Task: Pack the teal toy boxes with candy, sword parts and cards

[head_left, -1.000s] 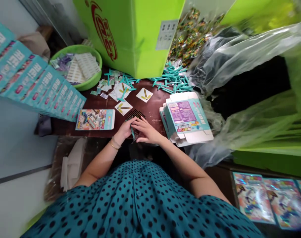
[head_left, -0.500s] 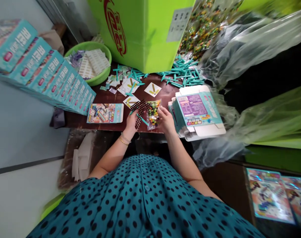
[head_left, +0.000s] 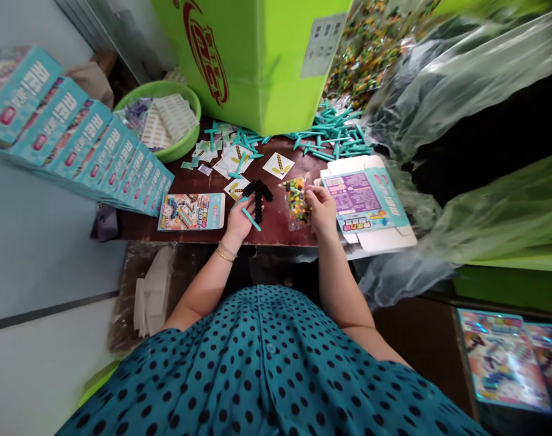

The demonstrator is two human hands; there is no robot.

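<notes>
Nearest: dotted teal dress (head_left: pixel 267 375), both forearms reaching out over the table (head_left: pixel 135 225) edge. Left hand (head_left: pixel 239 219) closed on a black pegboard (head_left: pixel 258 197) and a teal stick (head_left: pixel 250 218), stick lying across the palm, board poking up past the fingers, just over the tabletop. Right hand (head_left: pixel 321 209) pinches a clear bead bag (head_left: pixel 295 203) of mixed coloured beads by its right edge; bag hangs between the two hands, apart from the pegboard. Flat box stack (head_left: pixel 364 203) touching or just beside the right hand, on the table's right end. Printed card (head_left: pixel 192 212) lies flat left of the left hand. Past the hands: small pattern cards (head_left: pixel 278 165) and scattered paper bits. Farther back a pile of teal sticks (head_left: pixel 335 133) against the big green carton (head_left: pixel 253 54). Green bowl (head_left: pixel 160 118) with sheets at back left. Row of teal boxes (head_left: pixel 80 145) leaning along the left. Plastic sheeting (head_left: pixel 443 91) on the right. More printed packs (head_left: pixel 503 357) low right, blurred.
</notes>
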